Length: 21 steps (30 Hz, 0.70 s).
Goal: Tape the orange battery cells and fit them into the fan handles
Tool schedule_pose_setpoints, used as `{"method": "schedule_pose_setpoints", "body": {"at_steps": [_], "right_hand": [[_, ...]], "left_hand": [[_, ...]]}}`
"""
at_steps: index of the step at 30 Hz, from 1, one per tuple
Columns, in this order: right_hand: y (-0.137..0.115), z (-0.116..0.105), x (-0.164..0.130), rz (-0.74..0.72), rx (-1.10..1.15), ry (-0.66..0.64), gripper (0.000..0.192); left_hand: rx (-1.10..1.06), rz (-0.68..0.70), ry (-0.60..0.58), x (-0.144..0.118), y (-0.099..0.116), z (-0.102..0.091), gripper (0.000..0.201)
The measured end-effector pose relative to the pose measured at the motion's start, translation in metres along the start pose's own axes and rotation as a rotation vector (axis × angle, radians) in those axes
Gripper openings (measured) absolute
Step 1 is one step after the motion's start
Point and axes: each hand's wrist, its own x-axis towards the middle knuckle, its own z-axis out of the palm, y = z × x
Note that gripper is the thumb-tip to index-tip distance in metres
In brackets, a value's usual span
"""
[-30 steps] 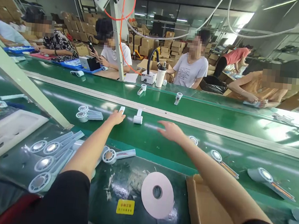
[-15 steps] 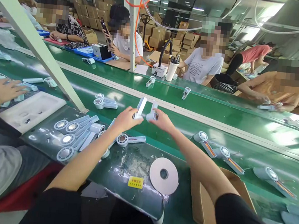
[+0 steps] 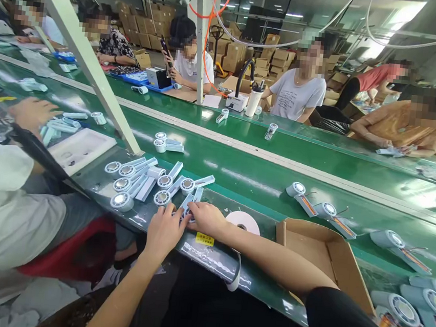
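Note:
My left hand (image 3: 165,229) is closed around a light-blue handheld fan body (image 3: 187,201) at the near edge of the workbench. Close beside it, my right hand (image 3: 208,218) grips a second fan body (image 3: 198,194). The handles of both point away from me, while my fingers hide most of the round heads. Just beyond and to the left lies a group of several similar fan bodies (image 3: 162,197) with round, grilled heads. A roll of white tape (image 3: 244,219) sits partly behind my right forearm, and a yellow label (image 3: 205,240) is beneath my right wrist.
An open cardboard box (image 3: 311,239) stands right of my arm. Fan bodies with exposed wires (image 3: 329,211) lie on the green conveyor (image 3: 240,171). A slanted metal post (image 3: 84,63) rises at left, near a co-worker's hand (image 3: 33,113) and a white tray (image 3: 84,151).
Both hands have come back from above the conveyor to the near workbench, bringing the two fan bodies down with them. The view has shifted, showing more of the left side.

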Motion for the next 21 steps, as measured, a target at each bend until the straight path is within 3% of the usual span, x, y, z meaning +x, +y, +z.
{"method": "schedule_pose_setpoints", "body": {"at_steps": [4, 7, 10, 15, 18, 21], "right_hand": [[-0.004, -0.004, 0.008, -0.033, 0.027, 0.015, 0.055], [0.016, -0.019, -0.003, -0.03, 0.093, 0.044, 0.07], [0.051, -0.042, -0.02, 0.02, 0.156, 0.06, 0.059], [0.115, -0.065, -0.058, 0.063, 0.216, 0.121, 0.04], [0.151, -0.058, -0.107, 0.143, 0.245, 0.282, 0.038], [0.175, -0.042, -0.176, 0.304, 0.243, 0.452, 0.036]], "left_hand": [[-0.126, -0.055, 0.104, -0.004, -0.017, 0.005, 0.045], [-0.242, -0.011, 0.182, 0.015, -0.034, -0.003, 0.041], [-0.202, -0.025, 0.098, 0.079, -0.055, -0.025, 0.04], [-0.066, -0.149, -0.112, 0.237, -0.103, -0.05, 0.062], [-0.082, -0.103, -0.211, 0.301, -0.128, -0.039, 0.084], [-0.106, -0.061, -0.248, 0.326, -0.135, -0.009, 0.068]]}}
